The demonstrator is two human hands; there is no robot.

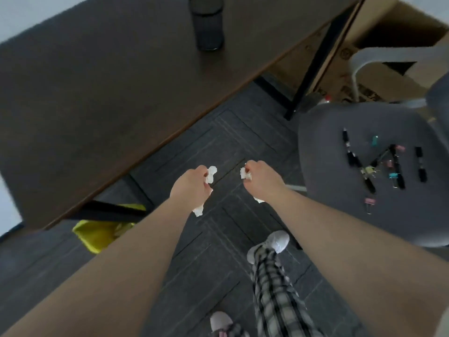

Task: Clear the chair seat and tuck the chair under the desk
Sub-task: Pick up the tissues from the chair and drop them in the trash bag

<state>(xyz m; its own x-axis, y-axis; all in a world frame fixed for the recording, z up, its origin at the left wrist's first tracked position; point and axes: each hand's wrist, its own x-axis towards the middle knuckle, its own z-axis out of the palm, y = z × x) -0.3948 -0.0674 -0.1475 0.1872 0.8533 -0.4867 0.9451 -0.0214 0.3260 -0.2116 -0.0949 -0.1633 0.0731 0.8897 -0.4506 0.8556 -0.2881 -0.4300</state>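
**Clutching crumpled paper in both fists, chair seat not yet cleared**

Curling tight, the fingers of the left hand (pixel 192 184) are clenched around a wad of crumpled white paper (pixel 211 173), which sticks out above the knuckles and again below the heel of the hand. The right hand (pixel 261 180) is clenched the same way on a second white wad (pixel 245 173), with a scrap showing under the wrist. The two fists hang side by side, near each other but apart, over the dark patterned floor (pixel 218 142).

To the right stands the grey chair (pixel 340 154), its seat well apart from the desk and not under it. On the seat lie four black pens or markers (pixel 352 154), three loosely forming a zigzag and one alone farther right. Scattered among them are binder clips: about three pink (pixel 369 202), two teal (pixel 393 176) and one yellowish, though blur makes the count uncertain. A pale curved armrest (pixel 379 57) shows behind the seat.

The dark brown desk (pixel 97 93) fills the upper left, with one black mesh cup (pixel 207 23) standing upright on it. Black desk legs (pixel 313 59) run down to the floor. Under the near edge sits a bin with a yellow liner (pixel 97 234). A cardboard box (pixel 388 23) stands beyond the desk; it carries printed marks, but they are too blurred to read.

Below the arms are checked trouser legs (pixel 274 288) and two pale slippers (pixel 279 240).
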